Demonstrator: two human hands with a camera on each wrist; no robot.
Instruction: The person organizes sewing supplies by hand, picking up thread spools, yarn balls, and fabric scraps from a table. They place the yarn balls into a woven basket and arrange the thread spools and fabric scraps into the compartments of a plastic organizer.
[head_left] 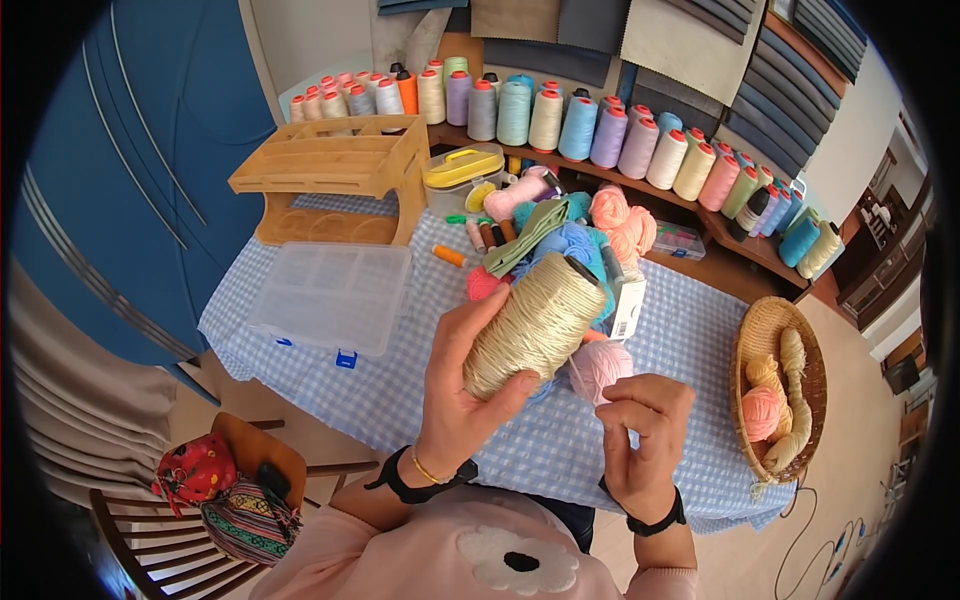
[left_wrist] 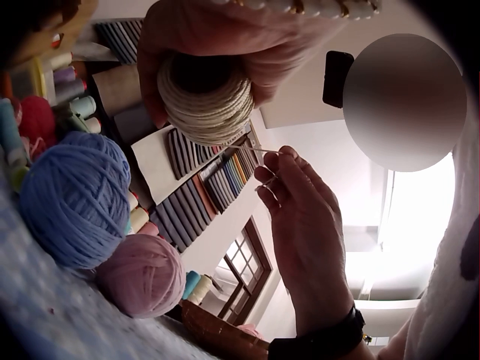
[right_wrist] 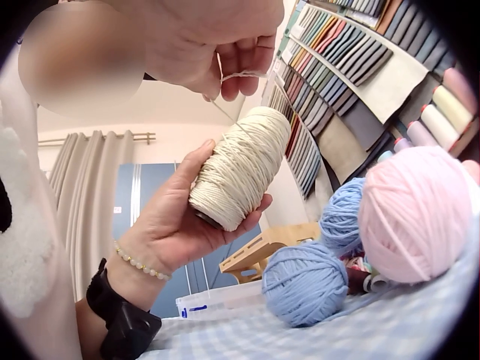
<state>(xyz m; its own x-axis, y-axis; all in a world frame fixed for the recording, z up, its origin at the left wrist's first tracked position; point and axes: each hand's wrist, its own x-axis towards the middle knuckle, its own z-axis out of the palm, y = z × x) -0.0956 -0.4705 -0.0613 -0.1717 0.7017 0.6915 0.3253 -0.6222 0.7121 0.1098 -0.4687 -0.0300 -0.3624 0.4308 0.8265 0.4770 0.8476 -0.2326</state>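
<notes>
A cone of cream cord (head_left: 535, 325) is held up over the table in my left hand (head_left: 455, 375), thumb on one side and fingers round the other. Its dark core shows at the end. Close by on the right, my right hand (head_left: 650, 435) pinches the loose end of the cord (right_wrist: 240, 74) between thumb and curled fingers. A short length of cord runs from the cone to that pinch in both wrist views. Just beyond the hands lie a pale pink yarn ball (head_left: 600, 370) and blue yarn balls (left_wrist: 79, 199).
A clear plastic box (head_left: 330, 300) and a wooden rack (head_left: 335, 175) stand left on the checked tablecloth (head_left: 690, 330). A wicker basket (head_left: 740, 370) with yarn sits at the right edge. Thread cones (head_left: 578, 128) line the back shelf. A chair (head_left: 255, 455) with bags stands at lower left.
</notes>
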